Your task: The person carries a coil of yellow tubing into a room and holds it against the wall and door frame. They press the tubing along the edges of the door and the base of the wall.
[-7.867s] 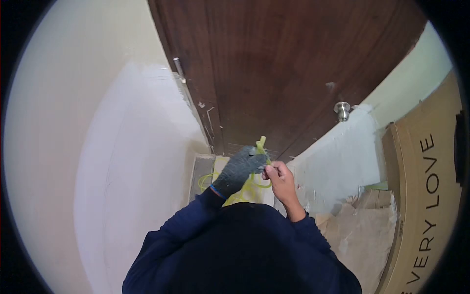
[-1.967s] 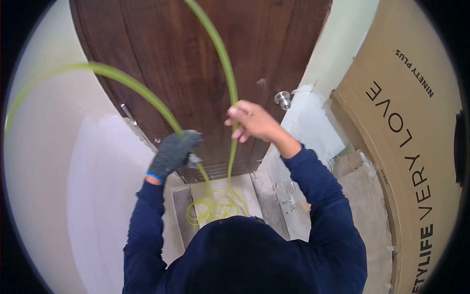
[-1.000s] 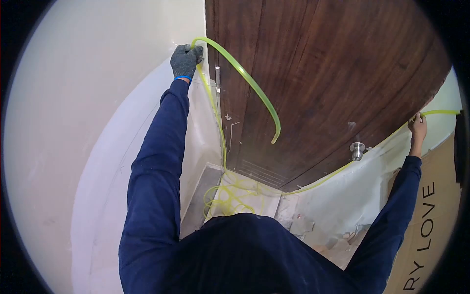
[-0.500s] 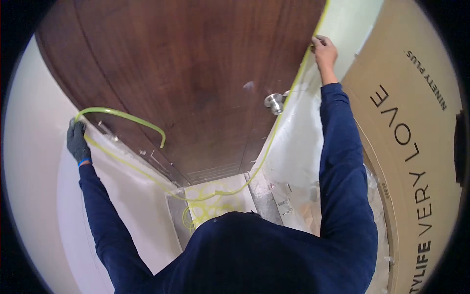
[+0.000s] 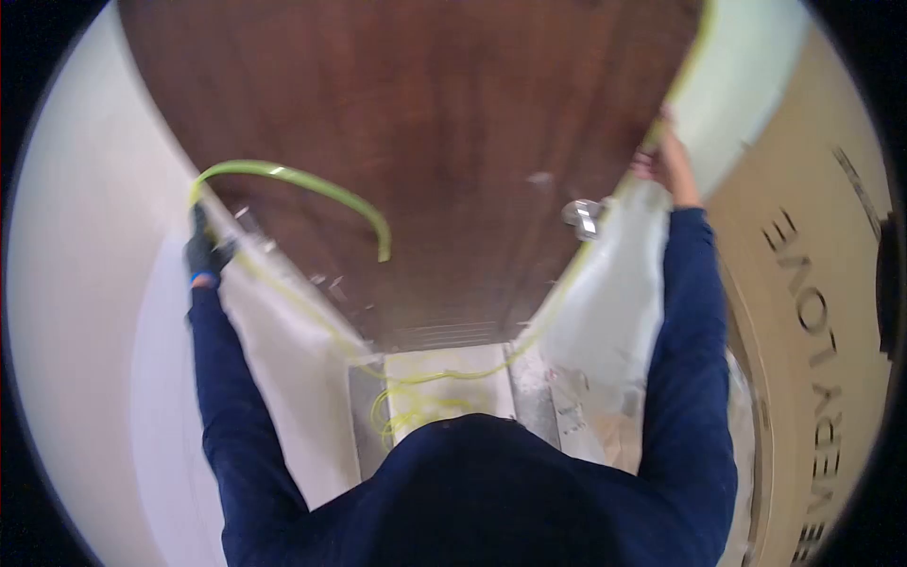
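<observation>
A long yellow-green flexible strip (image 5: 293, 177) runs between my hands, its free end curling out in front of the brown door (image 5: 425, 142). My left hand (image 5: 203, 248), in a dark glove, is closed on the strip beside the left door frame; blur softens its fingers. From there the strip sags down across the floor and rises along the right frame. My right hand (image 5: 664, 161), bare, pinches the strip at the right edge of the doorway, above the metal door handle (image 5: 586, 217). Its fingertips are blurred.
Loose coils of the strip (image 5: 416, 411) lie on the pale floor piece (image 5: 449, 363) at the threshold. A large printed cardboard sheet (image 5: 756, 236) stands along the right. White wall (image 5: 85, 236) curves up on the left. Debris lies near the right frame's foot.
The view has shifted, so the door and both hands sit further right. My right hand appears lower along the right frame, nearer the handle's height. The strip's free end still hangs from my left hand.
</observation>
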A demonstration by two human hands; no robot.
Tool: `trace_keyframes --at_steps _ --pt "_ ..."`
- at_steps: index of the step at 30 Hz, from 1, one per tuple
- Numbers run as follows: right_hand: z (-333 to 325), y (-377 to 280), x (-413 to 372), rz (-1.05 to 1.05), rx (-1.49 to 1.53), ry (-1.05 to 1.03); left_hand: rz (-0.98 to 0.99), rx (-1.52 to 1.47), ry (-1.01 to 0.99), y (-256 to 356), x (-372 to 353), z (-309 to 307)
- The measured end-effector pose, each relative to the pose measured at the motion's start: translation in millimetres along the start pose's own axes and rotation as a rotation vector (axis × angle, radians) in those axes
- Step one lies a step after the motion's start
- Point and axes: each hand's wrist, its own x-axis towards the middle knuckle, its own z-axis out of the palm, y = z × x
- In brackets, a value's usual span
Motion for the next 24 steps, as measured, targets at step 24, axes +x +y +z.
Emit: trace_keyframes --at_steps 24 --pt "-1.7 76.8 -20.9 0.16 -0.262 -0.029 -0.345 -0.585 -0.119 -5.4 -55.6 71.5"
